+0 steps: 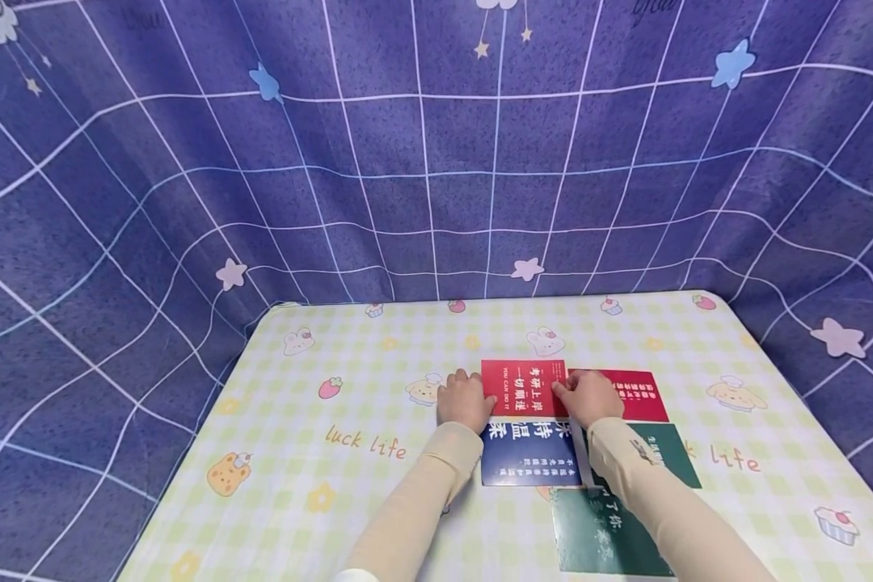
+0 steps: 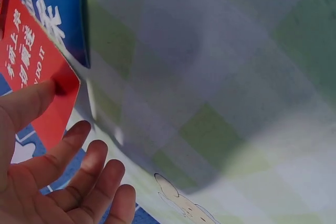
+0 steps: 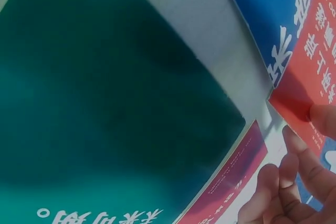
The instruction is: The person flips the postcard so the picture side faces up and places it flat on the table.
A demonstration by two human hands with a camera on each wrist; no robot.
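Note:
A red card [image 1: 520,388] with white Chinese lettering and "YOU CAN DO IT" is held at both sides, its near edge over a blue card [image 1: 529,461]. At its left edge my left hand [image 1: 466,400] pinches it, the thumb [image 2: 31,103] on its printed face and the other fingers spread beside the edge. My right hand [image 1: 592,398] pinches the opposite edge, thumb [image 3: 323,119] on the face. Under and beside the right hand lies another red card [image 1: 643,392]. The right sleeve partly covers a green card [image 1: 672,453] and a nearer dark green card [image 1: 600,533].
A pale checked tablecloth [image 1: 276,493] printed with cartoon animals, flowers and "luck life" covers the table. Behind and at the sides hangs a blue curtain [image 1: 378,202] with a grid and stars. The cards lie close together right of centre.

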